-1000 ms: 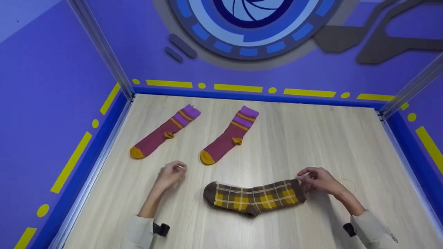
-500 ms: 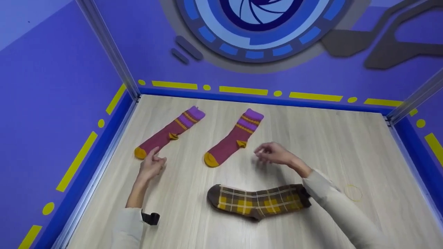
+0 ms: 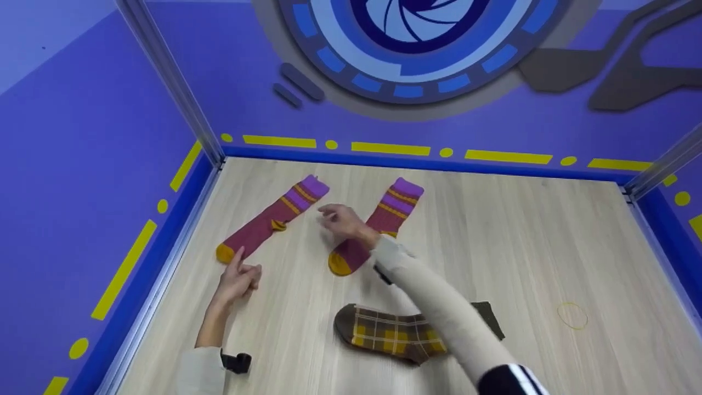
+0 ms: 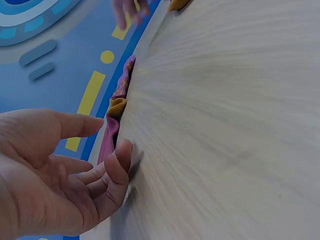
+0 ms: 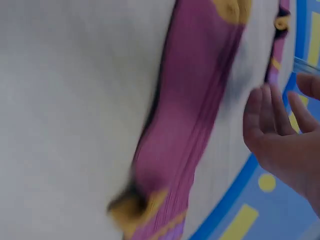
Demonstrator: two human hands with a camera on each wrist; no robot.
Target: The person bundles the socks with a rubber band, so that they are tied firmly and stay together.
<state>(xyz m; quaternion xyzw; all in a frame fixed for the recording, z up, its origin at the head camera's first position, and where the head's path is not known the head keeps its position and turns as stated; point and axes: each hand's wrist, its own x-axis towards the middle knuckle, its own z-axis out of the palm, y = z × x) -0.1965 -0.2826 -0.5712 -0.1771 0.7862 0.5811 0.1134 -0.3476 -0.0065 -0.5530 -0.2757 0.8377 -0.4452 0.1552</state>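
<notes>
At the left of the table lies a maroon sock (image 3: 249, 236) with a purple striped cuff and a mustard heel and toe. My left hand (image 3: 235, 282) is at its toe end, index finger extended to the sock's edge; whether it touches, I cannot tell. A matching maroon sock (image 3: 403, 200) lies to its right, partly covered by my right wrist. My right hand (image 3: 343, 220) hovers between the two, near the left sock's cuff, and holds nothing; in the right wrist view its fingers are loosely bent. A brown and yellow plaid sock (image 3: 384, 334) lies nearer, crossed by my right forearm.
A thin yellow rubber band (image 3: 572, 316) lies on the right of the wooden table (image 3: 521, 236). Blue panels (image 3: 71, 164) wall the table on the left, back and right. A dark camera (image 3: 236, 362) is strapped at the left wrist.
My right hand has left the plaid sock's cuff and swept left and away across the table. My left hand has moved left to the left maroon sock's toe end. The socks stay put.
</notes>
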